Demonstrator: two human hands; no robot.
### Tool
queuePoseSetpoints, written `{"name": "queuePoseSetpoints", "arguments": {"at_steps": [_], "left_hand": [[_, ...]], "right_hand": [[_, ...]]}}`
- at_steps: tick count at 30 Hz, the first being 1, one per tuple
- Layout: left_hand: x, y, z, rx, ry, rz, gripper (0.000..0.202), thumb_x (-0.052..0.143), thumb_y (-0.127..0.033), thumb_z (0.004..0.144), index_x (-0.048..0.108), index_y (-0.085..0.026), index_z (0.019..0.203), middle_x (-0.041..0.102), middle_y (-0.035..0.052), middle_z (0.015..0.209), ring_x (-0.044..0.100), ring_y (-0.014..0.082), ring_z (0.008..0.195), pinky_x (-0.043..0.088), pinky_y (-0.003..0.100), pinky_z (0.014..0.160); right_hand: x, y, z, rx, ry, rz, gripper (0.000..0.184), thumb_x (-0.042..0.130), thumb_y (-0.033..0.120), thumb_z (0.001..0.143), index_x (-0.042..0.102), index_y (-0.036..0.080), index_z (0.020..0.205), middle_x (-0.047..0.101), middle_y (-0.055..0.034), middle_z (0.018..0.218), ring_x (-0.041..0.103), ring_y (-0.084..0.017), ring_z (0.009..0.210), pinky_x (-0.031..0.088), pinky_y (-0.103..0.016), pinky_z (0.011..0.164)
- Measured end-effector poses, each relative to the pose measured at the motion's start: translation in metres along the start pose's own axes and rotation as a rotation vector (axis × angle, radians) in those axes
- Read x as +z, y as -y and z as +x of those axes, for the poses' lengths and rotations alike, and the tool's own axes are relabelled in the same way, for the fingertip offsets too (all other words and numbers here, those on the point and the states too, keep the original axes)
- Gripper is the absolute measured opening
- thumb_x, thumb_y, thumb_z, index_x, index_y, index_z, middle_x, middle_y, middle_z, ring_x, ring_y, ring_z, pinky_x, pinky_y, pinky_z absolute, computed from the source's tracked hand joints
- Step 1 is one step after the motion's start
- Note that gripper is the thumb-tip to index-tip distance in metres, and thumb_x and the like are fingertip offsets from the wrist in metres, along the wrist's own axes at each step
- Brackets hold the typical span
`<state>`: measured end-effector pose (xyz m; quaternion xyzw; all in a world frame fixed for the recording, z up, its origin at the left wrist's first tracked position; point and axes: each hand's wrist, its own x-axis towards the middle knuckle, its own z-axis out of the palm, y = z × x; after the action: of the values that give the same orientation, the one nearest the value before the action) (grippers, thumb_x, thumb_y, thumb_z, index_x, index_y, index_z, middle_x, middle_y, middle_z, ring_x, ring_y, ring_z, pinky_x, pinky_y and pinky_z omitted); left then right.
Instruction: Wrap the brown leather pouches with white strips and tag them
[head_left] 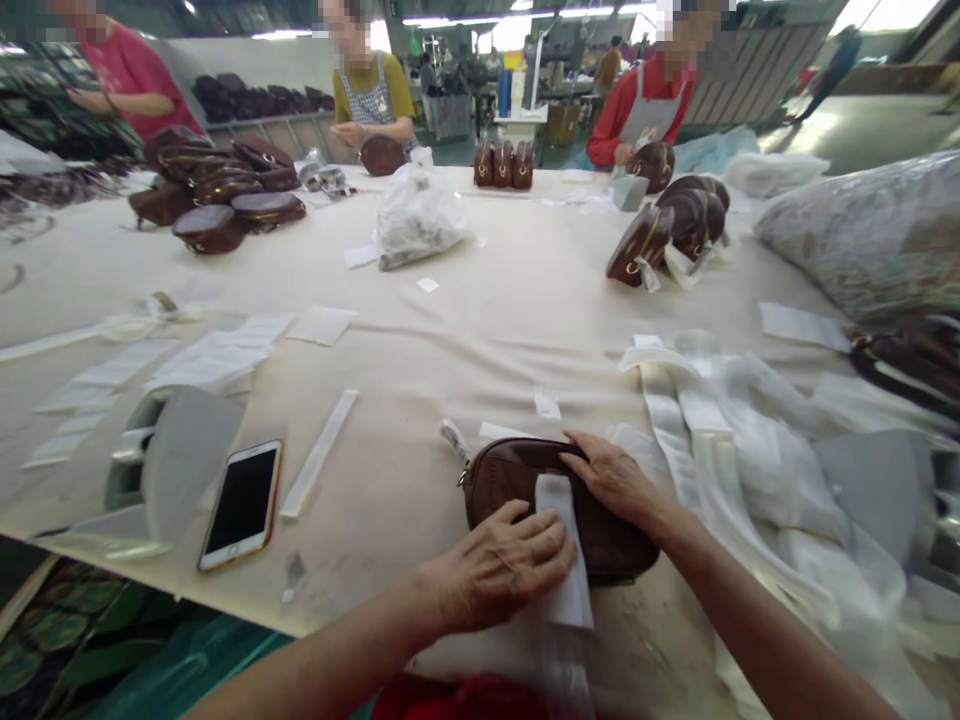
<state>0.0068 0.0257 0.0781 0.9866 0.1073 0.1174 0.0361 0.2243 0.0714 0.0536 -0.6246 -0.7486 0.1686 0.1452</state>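
Note:
A dark brown zip bag (495, 475) lies on the table in front of me, with a small wrapped zip pull at its left end. Across its face runs a white strip (553, 488), hanging down past the bag's lower edge. My left hand (506, 570) is closed over this strip, fingers together and bent, holding it against the bag. With the thumb on the face and fingers at the top edge, my right hand (611, 475) grips the bag at its upper right. Part of the strip and bag is hidden under my hands.
A phone (241, 505) and a grey tape dispenser (176, 450) lie left, near white sheets (217, 350). White wrapping strips (720, 450) heap up on the right. Farther back stand a plastic bag (420, 215) and brown bags (217, 185); co-workers stand across the table.

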Motion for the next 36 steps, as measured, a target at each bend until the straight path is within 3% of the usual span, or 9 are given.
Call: {"name": "queuePoseSetpoints", "arguments": {"at_steps": [3,6,10,14,18,21,25,30,36], "left_hand": [[0.002,0.006,0.000,0.019,-0.086,0.024,0.028,0.036,-0.012,0.095,0.050,-0.012,0.119,0.059,0.0083,0.115,0.052,0.0189,0.111,0.040,0.039,0.094],[0.008,0.005,-0.001,0.012,-0.160,0.065,0.027,0.035,-0.013,0.096,0.052,-0.012,0.117,0.059,0.0080,0.115,0.052,0.0193,0.112,0.043,0.037,0.091],[0.006,0.004,0.000,0.030,-0.127,0.068,0.029,0.031,-0.015,0.098,0.052,-0.012,0.118,0.058,0.0097,0.117,0.051,0.0181,0.115,0.045,0.032,0.090],[-0.007,0.008,0.004,0.057,-0.008,0.067,0.030,0.032,-0.014,0.097,0.050,-0.012,0.121,0.054,0.0115,0.125,0.050,0.0178,0.116,0.046,0.030,0.091],[-0.012,0.015,0.004,0.103,0.077,0.048,0.032,0.036,-0.013,0.096,0.047,-0.014,0.125,0.050,0.0088,0.132,0.046,0.0181,0.119,0.044,0.035,0.096],[-0.001,0.016,0.000,0.093,0.039,0.053,0.032,0.037,-0.012,0.095,0.049,-0.017,0.124,0.051,0.0071,0.132,0.042,0.0209,0.123,0.036,0.050,0.105],[0.023,0.012,-0.007,0.063,-0.067,0.105,0.031,0.038,-0.014,0.094,0.053,-0.016,0.121,0.052,0.0070,0.131,0.040,0.0243,0.126,0.037,0.053,0.105],[0.038,0.008,-0.012,0.060,-0.116,0.160,0.032,0.036,-0.016,0.095,0.054,-0.017,0.121,0.049,0.0079,0.133,0.039,0.0266,0.127,0.042,0.053,0.102],[0.033,0.008,-0.012,0.069,-0.098,0.202,0.032,0.038,-0.017,0.095,0.051,-0.016,0.124,0.046,0.0090,0.136,0.039,0.0261,0.128,0.044,0.051,0.099]], "right_hand": [[-0.017,-0.004,-0.016,-0.093,-0.007,0.035,0.037,0.048,0.032,0.090,0.056,0.017,0.123,0.057,-0.0119,0.129,0.052,-0.024,0.121,0.041,-0.040,0.103],[-0.035,-0.009,-0.051,-0.346,0.055,0.065,0.045,0.052,0.043,0.088,0.053,0.021,0.128,0.052,-0.0101,0.135,0.044,-0.024,0.128,0.036,-0.043,0.108],[-0.035,-0.011,-0.096,-0.561,0.061,-0.116,0.061,0.064,0.041,0.079,0.048,0.018,0.133,0.047,-0.0142,0.139,0.037,-0.030,0.133,0.031,-0.053,0.109],[-0.015,-0.009,-0.108,-0.583,-0.097,-0.303,0.056,0.050,0.009,0.073,0.051,0.011,0.129,0.051,-0.0182,0.134,0.036,-0.032,0.133,0.033,-0.059,0.106],[-0.003,-0.008,-0.105,-0.656,-0.226,-0.365,0.051,0.039,0.000,0.074,0.057,0.008,0.121,0.057,-0.0207,0.126,0.035,-0.034,0.133,0.037,-0.064,0.100],[0.005,-0.006,-0.108,-0.714,-0.293,-0.402,0.040,0.039,0.000,0.079,0.060,0.004,0.112,0.061,-0.0235,0.119,0.034,-0.037,0.132,0.046,-0.058,0.096],[0.021,-0.003,-0.116,-0.652,-0.388,-0.408,0.032,0.038,0.001,0.085,0.061,0.003,0.106,0.062,-0.0242,0.115,0.037,-0.038,0.130,0.053,-0.050,0.091],[0.029,-0.009,-0.116,-0.634,-0.365,-0.331,0.036,0.038,0.000,0.084,0.058,0.004,0.114,0.061,-0.0209,0.121,0.036,-0.034,0.132,0.050,-0.049,0.096],[0.006,-0.001,-0.114,-0.594,-0.264,-0.141,0.056,0.043,0.010,0.080,0.044,0.008,0.135,0.053,-0.0145,0.133,0.037,-0.026,0.133,0.046,-0.043,0.102]]}}
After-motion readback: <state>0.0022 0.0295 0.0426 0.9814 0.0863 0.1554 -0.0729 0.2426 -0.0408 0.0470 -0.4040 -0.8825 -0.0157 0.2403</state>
